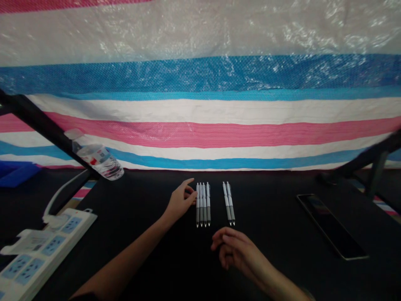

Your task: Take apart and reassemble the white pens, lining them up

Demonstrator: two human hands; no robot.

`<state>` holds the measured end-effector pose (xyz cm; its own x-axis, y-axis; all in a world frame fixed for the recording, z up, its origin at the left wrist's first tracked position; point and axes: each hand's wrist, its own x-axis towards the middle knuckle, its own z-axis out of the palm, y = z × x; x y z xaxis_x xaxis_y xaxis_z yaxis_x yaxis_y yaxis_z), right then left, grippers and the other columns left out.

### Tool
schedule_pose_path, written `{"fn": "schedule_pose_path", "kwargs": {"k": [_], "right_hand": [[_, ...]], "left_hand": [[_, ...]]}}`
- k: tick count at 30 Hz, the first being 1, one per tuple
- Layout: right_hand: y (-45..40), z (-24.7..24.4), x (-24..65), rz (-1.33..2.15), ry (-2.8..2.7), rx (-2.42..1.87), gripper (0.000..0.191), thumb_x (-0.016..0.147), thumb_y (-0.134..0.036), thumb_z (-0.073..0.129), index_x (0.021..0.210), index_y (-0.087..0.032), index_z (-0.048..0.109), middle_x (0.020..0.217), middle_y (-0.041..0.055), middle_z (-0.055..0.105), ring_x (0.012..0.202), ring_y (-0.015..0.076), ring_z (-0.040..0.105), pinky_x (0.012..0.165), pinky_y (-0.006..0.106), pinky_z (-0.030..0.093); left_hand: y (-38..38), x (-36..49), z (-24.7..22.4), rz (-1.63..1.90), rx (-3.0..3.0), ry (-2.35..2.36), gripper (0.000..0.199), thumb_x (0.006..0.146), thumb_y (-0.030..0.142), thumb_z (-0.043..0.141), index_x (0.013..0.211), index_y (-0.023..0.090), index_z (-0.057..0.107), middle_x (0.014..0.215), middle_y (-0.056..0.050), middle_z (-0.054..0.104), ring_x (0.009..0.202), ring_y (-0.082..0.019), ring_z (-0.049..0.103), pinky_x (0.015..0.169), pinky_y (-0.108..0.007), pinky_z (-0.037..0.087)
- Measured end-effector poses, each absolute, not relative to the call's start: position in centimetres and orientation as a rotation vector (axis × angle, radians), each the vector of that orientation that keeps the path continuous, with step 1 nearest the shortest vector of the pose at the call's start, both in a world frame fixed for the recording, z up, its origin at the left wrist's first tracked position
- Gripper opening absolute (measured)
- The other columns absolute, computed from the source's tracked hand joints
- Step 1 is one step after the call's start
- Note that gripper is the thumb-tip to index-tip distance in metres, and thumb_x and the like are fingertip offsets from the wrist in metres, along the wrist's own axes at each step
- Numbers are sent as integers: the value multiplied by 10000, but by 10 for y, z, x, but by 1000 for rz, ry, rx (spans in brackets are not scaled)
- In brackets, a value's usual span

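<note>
Several white pens with grey grips (203, 205) lie side by side on the black table (150, 267), their tips toward me. A short gap to the right separates them from a pair of like pens (229, 204). My left hand (181, 198) is beside the leftmost pen of the larger group, thumb and fingers apart; the thumb is at that pen's edge, and I cannot tell if it touches. Just below the pair, my right hand (233, 251) hovers with loosely curled fingers spread apart and nothing in it.
A dark phone or tablet (332, 225) lies at the right. On the left are a white power strip (46, 251) with a plugged-in cable, a clear water bottle (102, 161) and a blue tray (19, 172). A striped plastic sheet (200, 133) hangs behind the table, with black bars at both sides.
</note>
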<state>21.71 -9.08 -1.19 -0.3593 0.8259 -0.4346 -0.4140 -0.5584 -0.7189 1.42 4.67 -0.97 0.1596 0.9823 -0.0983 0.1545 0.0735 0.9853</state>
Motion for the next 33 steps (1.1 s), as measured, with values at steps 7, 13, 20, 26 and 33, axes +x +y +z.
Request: {"fn": "schedule_pose_path", "kwargs": {"k": [7,13,20,26,33], "right_hand": [[-91,2,223,1596,-1164,-1161,490,946,-602,531,912,-137,685,595,0,662,404,76,538,466,204,354],[-93,0,227,1368,-1168,-1348,548,937,-653,507,1076,-146,659,413,-118,384,301,60,275,341,194,136],[-94,3,238,1161,-1434,-1435,416,1039,-501,391,1118,-173,635,388,-114,364,294,94,341,334,204,217],[-78,13,254,394,-2167,-1410,417,958,-109,411,1340,-154,572,1114,142,726,985,272,676,842,412,545],[-71,-7,258,-70,-2579,-1306,447,893,-12,510,1296,-163,628,1307,132,682,1255,349,542,1033,560,427]], "left_hand": [[10,5,-4,868,1233,1211,489,800,252,685,1268,186,558,1056,-84,658,847,-246,753,729,-415,647],[-16,-2,7,871,1096,1152,509,803,269,708,1282,172,566,1219,-159,671,1089,-308,702,949,-475,553],[-39,4,21,999,1125,1214,390,816,254,696,1196,195,630,1136,-119,717,1026,-278,703,943,-441,549],[-69,17,20,1014,1220,1168,260,855,215,640,1114,231,663,981,-72,741,915,-241,712,897,-388,563],[-86,20,12,985,1395,1052,247,881,157,603,1102,243,674,937,-60,739,857,-221,705,855,-353,565]]}}
